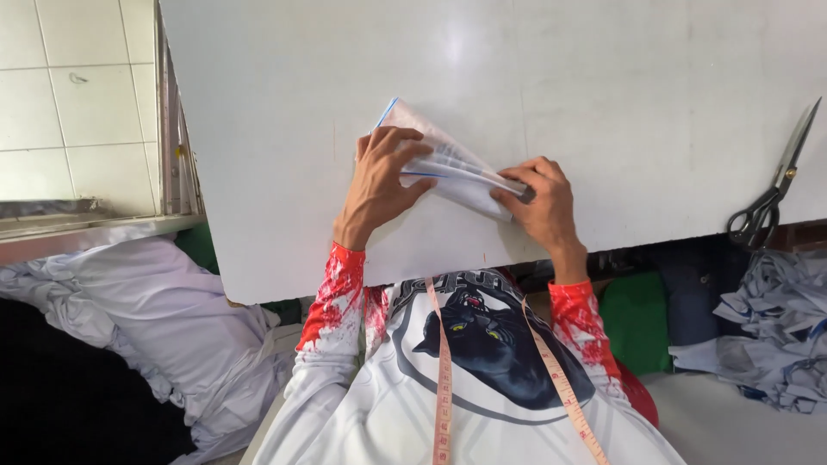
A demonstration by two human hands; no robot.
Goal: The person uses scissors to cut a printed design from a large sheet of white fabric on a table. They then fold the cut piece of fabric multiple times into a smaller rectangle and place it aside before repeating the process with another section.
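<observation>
**Inspector:** Tape measure (444,379) first, nearest the camera. Where does it sit?

**Me:** Draped round my neck, both tails hanging down my printed shirt (482,344). Neither hand touches it.

**Inspector:** Hands next. Condition?

**Me:** Both rest on the folded white fabric piece (457,172), which lies on the white cutting table (646,103) close to its near edge. My left hand (379,185) lies flat with fingers spread, pressing down on the wide end. My right hand (538,202) is curled, fingertips pinching the narrow end against the tabletop.

**Inspector:** Progress on the piece?

**Me:** Judging by the layers, it is already folded into a tapering wedge with a thin blue edge line showing at the far corner. The crease looks held, not set, so I would rate the fold as part done. I cannot tell whether more folds are needed.

**Inspector:** Surroundings?

**Me:** Scissors (771,194) lie well apart on the table's right edge, untouched. Pale cloth heap (775,336) below them at right, white fabric bundle (155,319) at left, tiled wall (77,95) beyond.
</observation>
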